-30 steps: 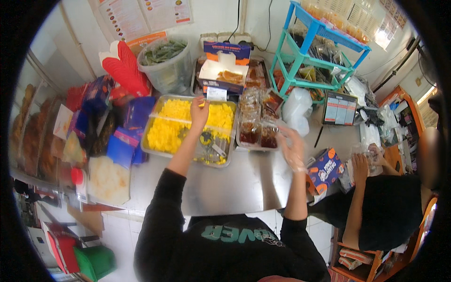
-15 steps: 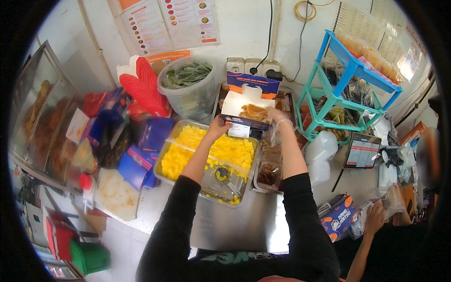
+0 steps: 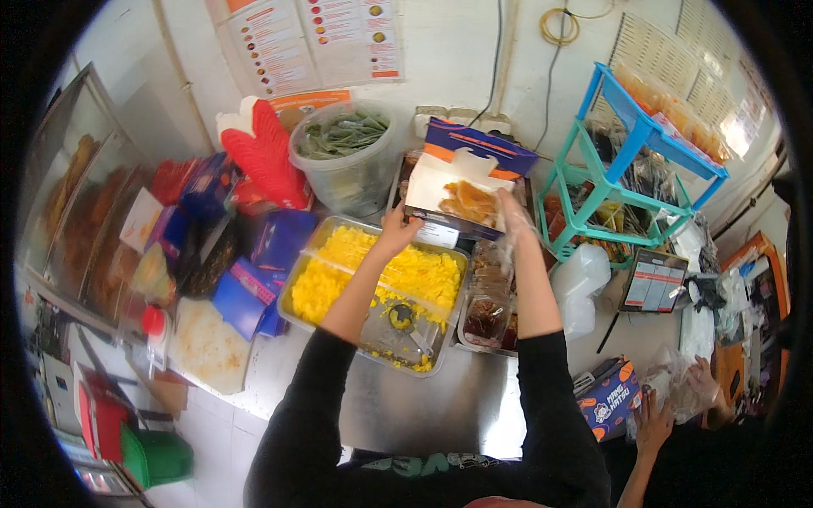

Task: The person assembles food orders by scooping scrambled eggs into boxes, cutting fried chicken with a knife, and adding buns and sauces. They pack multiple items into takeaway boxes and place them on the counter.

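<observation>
A takeaway food box [image 3: 434,179], white inside and dark blue outside, is held up with its lid raised, tilted down toward the right. Brown, saucy pieces of food [image 3: 468,203] lie in it. My left hand [image 3: 398,232] grips the box's near left corner, thumb on the front wall. On the right edge, my right hand [image 3: 513,217], in a clear plastic glove, is closed against the box; some fingers are hidden. Below and left sits a metal tray [image 3: 385,343] of yellow rice [image 3: 423,273]. Packed brown food in clear bags [image 3: 489,315] lies under my right forearm.
A tub of green leaves [image 3: 347,190] stands behind the tray. At right are a tiered plastic rack [image 3: 584,216], white foam boxes [image 3: 581,275] and a tablet [image 3: 654,281]. Another person's hands [image 3: 652,419] handle clear plastic beside a printed box [image 3: 611,402]. Folded blue boxes [image 3: 246,292] lie left.
The food box has shifted slightly right and tipped down on its right side, my hands moving with it. At lower right, the other person's hands have moved, and both now show.
</observation>
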